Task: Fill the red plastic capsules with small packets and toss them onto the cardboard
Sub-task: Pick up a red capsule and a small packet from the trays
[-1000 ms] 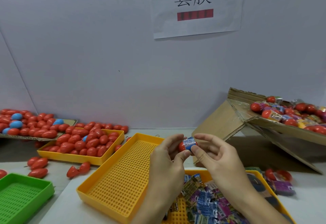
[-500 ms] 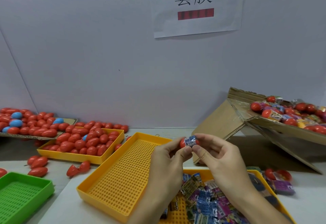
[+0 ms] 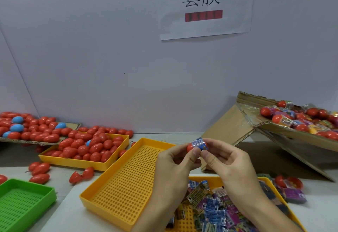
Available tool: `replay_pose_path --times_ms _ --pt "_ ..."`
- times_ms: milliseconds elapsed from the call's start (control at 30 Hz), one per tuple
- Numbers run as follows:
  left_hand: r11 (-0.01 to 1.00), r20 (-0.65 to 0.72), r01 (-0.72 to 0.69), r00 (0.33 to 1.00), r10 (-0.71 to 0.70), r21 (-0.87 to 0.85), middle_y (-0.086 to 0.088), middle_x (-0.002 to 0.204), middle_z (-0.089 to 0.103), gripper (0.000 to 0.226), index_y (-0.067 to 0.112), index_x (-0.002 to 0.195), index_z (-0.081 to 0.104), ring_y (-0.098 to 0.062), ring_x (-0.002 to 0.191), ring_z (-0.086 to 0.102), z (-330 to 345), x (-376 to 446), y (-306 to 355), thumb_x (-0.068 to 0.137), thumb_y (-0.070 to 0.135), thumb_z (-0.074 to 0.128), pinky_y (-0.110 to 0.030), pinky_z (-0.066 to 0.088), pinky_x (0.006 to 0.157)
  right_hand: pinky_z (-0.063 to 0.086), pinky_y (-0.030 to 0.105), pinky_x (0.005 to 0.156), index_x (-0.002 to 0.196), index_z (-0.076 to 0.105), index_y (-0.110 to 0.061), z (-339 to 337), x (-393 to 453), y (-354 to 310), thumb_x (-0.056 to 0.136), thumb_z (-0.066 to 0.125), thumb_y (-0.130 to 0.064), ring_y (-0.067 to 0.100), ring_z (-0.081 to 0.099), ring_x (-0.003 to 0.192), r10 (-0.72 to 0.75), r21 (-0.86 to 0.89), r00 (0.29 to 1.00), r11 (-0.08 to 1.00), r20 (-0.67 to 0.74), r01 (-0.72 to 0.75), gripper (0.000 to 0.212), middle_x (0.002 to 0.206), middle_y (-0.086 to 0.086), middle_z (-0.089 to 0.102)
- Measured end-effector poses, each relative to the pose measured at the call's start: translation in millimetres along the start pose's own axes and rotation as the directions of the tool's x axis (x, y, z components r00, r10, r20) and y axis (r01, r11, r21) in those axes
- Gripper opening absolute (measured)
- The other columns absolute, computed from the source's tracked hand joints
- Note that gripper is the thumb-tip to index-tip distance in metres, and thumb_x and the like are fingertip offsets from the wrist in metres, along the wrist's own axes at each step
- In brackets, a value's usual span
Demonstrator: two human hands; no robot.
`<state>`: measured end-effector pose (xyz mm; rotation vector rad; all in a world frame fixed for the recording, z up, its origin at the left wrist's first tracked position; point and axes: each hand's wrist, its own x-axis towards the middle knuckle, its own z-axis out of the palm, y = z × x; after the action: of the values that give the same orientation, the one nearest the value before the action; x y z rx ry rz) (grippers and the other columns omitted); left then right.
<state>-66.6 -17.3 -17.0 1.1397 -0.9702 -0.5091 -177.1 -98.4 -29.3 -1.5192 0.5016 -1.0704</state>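
Two hands, left (image 3: 175, 166); right (image 3: 226, 160); pinch one red capsule (image 3: 190, 147); one packet (image 3: 199, 143).

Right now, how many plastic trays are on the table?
4: green tray front left, yellow tray of capsules behind it, empty yellow tray centre, yellow packet tray under the hands.

We see red capsules (image 3: 86, 147), a few blue, in a yellow perforated tray (image 3: 102, 164); left of it a green tray (image 3: 27, 200); brown cardboard (image 3: 236, 125); multicoloured packets (image 3: 215, 209).

Bright even light, soft shadows, perhaps slight edge distortion
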Motion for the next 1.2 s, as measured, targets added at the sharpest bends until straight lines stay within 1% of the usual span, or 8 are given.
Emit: replay_pose_path --times_ms 200,467,633,767,967,1067,1133,1200 --pt "0.991 0.033 0.067 0.997 -0.063 -0.119 -0.003 0.096 0.078 0.016 0.032 0.088 0.082 -0.020 0.092 0.074 -1 -1 1 0.076 0.026 0.074 -0.022 0.059 0.075 0.058 0.029 0.077 0.110 0.071 -0.029 -2 1 3 0.060 0.076 -0.047 0.010 0.072 0.099 0.042 0.035 0.999 0.999 -0.016 -0.042 0.053 0.101 -0.007 0.077" --pt "0.997 0.014 0.056 0.998 -0.056 -0.060 0.002 0.091 0.077 0.020 0.025 0.094 0.076 -0.015 0.089 0.073 -1 -1 1 0.075 0.025 0.074 -0.022 0.058 0.073 0.058 0.030 0.080 0.114 0.068 -0.027 -1 1 2 0.068 0.075 -0.035 0.011 0.073 0.096 0.042 0.008 0.999 0.999 -0.030 -0.041 0.047 0.099 -0.007 0.077" --pt "0.955 -0.090 -0.033 0.994 0.062 0.294 0.015 0.083 0.072 0.014 0.028 0.090 0.072 -0.005 0.081 0.068 -1 -2 -3 0.079 0.030 0.079 -0.022 0.058 0.073 0.058 0.032 0.085 0.105 0.069 -0.030 0 -3 0 0.080 0.071 -0.040 0.007 0.068 0.094 -0.016 -0.152 0.998 0.988 -0.062 0.006 0.027 0.096 -0.013 0.073" --pt "0.841 -0.074 -0.172 0.967 0.243 0.513 0.015 0.084 0.069 0.020 0.029 0.094 0.068 0.002 0.083 0.066 -1 -4 -6 0.084 0.015 0.077 -0.012 0.053 0.071 0.055 0.024 0.078 0.104 0.066 -0.036 5 -5 -3 0.063 0.066 -0.065 0.002 0.067 0.091 -0.045 -0.299 0.999 0.954 -0.024 0.036 0.050 0.093 -0.016 0.072" --pt "0.690 0.038 -0.261 0.947 0.320 0.675 0.016 0.099 0.062 0.032 0.018 0.114 0.068 0.008 0.095 0.058 -1 -4 -10 0.084 0.008 0.075 -0.004 0.045 0.079 0.054 0.015 0.068 0.103 0.066 -0.036 4 -3 0 0.058 0.069 -0.066 0.000 0.068 0.086 -0.022 -0.377 0.998 0.926 -0.064 -0.004 0.054 0.090 -0.015 0.073" --pt "0.797 0.035 -0.191 0.977 0.210 0.572 0.016 0.097 0.067 0.027 0.024 0.112 0.065 0.002 0.093 0.064 -2 -4 -9 0.087 0.016 0.071 -0.012 0.053 0.078 0.056 0.023 0.078 0.105 0.066 -0.036 -1 -1 4 0.070 0.077 -0.055 0.004 0.066 0.093 -0.022 -0.390 0.996 0.921 -0.087 -0.013 0.042 0.095 -0.014 0.072" --pt "0.949 -0.018 0.006 1.000 -0.001 0.316 0.014 0.092 0.070 0.026 0.028 0.109 0.061 -0.005 0.090 0.069 -2 -2 -5 0.083 0.024 0.060 -0.021 0.058 0.075 0.051 0.023 0.081 0.105 0.062 -0.042 -1 -1 6 0.073 0.078 -0.050 0.003 0.060 0.099 -0.044 -0.418 0.995 0.909 -0.088 0.003 0.036 0.104 -0.017 0.066" --pt "0.973 -0.025 0.228 0.974 -0.227 0.027 0.011 0.087 0.073 0.020 0.022 0.107 0.063 -0.012 0.084 0.073 -2 0 -4 0.089 0.029 0.058 -0.026 0.059 0.070 0.048 0.022 0.081 0.103 0.058 -0.047 1 -2 7 0.074 0.079 -0.048 0.001 0.055 0.103 -0.081 -0.466 0.994 0.884 -0.069 0.040 0.035 0.108 -0.022 0.059"
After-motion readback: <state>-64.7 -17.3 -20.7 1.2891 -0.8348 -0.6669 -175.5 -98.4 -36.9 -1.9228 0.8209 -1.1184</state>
